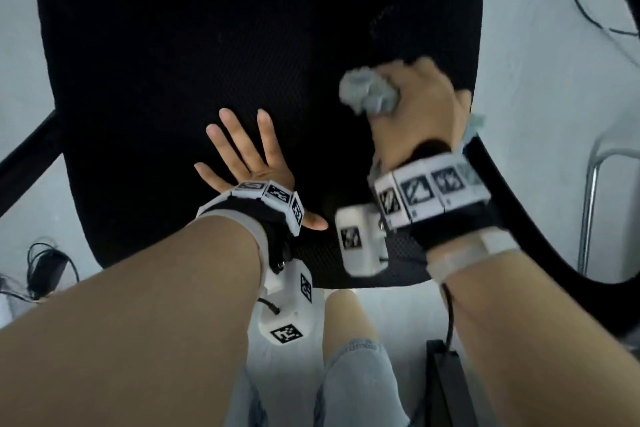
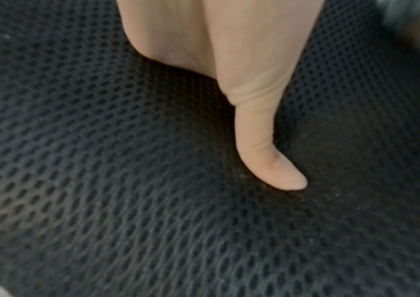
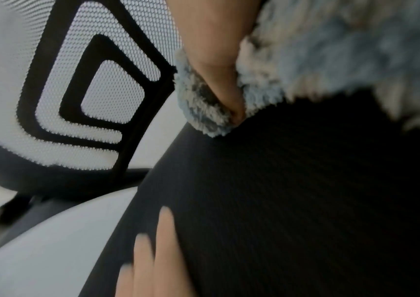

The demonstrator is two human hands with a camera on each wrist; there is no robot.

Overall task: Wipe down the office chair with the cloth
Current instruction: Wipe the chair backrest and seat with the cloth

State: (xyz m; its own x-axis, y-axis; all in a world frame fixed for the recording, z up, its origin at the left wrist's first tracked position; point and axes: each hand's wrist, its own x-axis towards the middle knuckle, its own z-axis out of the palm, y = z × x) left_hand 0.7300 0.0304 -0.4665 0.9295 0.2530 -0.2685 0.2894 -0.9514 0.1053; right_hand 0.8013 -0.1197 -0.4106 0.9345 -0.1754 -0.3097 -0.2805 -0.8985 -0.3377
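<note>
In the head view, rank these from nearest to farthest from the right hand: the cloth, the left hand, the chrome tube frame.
1. Fluffy grey-blue cloth: bunched in the right hand's grip.
2. Left hand: flat on the black mesh seat, to its left.
3. Chrome tube frame: on the floor, far right.

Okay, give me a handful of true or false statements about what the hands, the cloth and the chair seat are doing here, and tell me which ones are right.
1. The right hand grips a bunched grey-blue cloth. True.
2. The left hand also holds part of the cloth. False: it holds nothing and lies flat with fingers spread on the seat.
3. The seat is covered in black mesh fabric. True.
4. The cloth is spread out flat across the seat. False: it is crumpled in the right hand near the seat's right edge.
5. The left thumb touches the mesh. True.
</note>
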